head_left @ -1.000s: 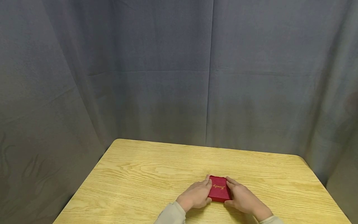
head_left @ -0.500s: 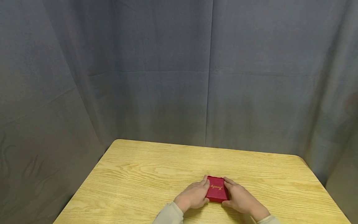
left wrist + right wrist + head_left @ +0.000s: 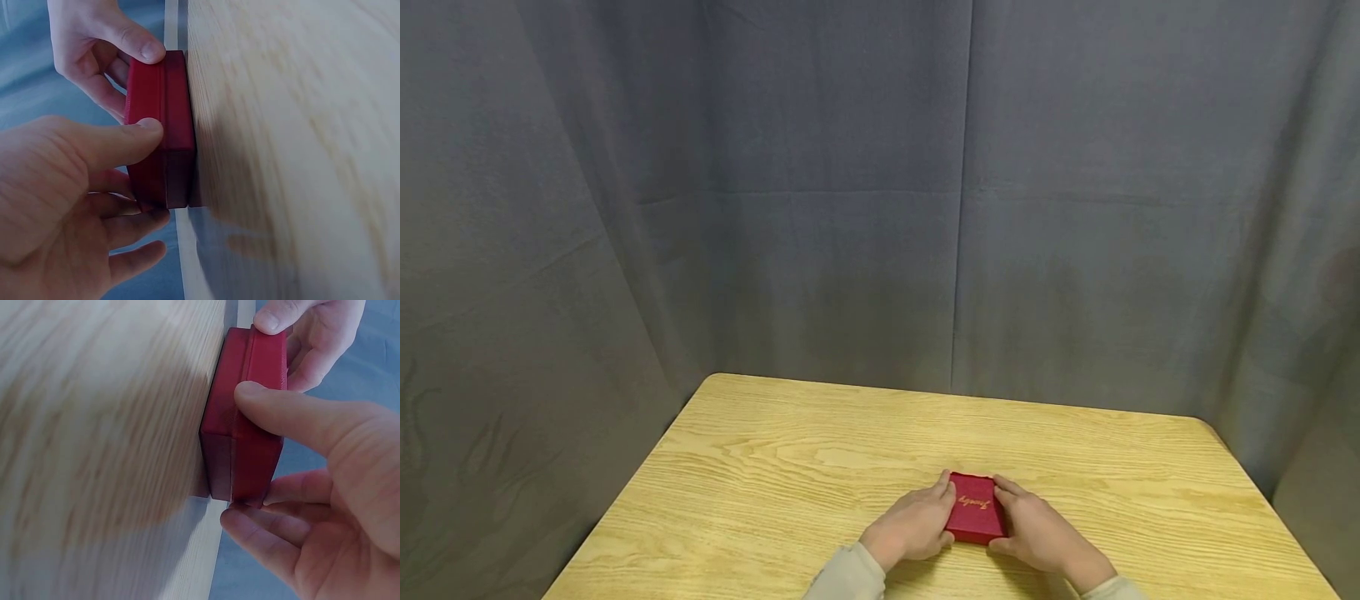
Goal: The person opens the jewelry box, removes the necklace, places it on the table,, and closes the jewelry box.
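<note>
A red jewelry box [image 3: 976,518] with gold lettering on its lid lies flat on the wooden table, lid on. From its left side my left hand [image 3: 912,525] grips it, the thumb at the near edge and fingers along the side and far corner. My right hand [image 3: 1041,532] holds the opposite side in the same way. Up close in the left wrist view, the left thumb [image 3: 142,134] presses the front of the lid just above the seam. In the right wrist view the right thumb [image 3: 262,400] lies across that seam. The inside of the box is hidden.
The light wood table [image 3: 760,475] has rounded far corners, and its surface spreads to the left of and beyond the box. Grey curtains [image 3: 835,208] hang behind the table and along both sides.
Both hands and the jewelry box between them have slid a little to the left across the table. The grip looks the same, and the lid has stayed on.
</note>
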The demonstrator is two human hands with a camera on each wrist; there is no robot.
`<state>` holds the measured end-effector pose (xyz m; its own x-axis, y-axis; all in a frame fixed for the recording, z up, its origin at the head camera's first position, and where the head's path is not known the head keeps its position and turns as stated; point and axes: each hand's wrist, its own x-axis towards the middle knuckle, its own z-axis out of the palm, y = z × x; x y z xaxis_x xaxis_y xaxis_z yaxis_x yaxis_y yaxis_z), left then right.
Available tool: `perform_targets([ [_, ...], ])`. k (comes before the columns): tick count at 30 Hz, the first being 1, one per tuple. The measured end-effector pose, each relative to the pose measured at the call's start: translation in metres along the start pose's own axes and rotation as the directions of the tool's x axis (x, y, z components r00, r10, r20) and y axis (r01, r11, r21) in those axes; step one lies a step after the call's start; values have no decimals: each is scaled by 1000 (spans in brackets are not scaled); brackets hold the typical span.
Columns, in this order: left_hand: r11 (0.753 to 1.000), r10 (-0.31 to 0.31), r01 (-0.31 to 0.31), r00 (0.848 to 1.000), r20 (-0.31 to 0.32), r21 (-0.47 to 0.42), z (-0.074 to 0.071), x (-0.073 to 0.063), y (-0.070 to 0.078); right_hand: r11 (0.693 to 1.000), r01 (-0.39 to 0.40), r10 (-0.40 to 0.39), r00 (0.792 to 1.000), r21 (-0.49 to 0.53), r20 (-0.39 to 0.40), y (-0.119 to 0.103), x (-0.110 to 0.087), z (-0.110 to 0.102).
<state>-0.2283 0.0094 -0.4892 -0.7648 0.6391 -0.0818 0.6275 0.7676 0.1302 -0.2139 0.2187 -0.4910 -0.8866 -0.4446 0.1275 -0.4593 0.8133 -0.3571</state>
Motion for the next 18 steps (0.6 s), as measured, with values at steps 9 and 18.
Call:
perform_targets([
  [9, 1000, 2, -2, 1000, -6, 0, 0, -4, -3, 1000, 13, -13, 1000, -7, 9, -2, 2, 3],
  [18, 1000, 6, -6, 1000, -22, 3, -1, -8, -7, 1000, 3, -3, 1000, -14, 19, -8, 4, 3],
])
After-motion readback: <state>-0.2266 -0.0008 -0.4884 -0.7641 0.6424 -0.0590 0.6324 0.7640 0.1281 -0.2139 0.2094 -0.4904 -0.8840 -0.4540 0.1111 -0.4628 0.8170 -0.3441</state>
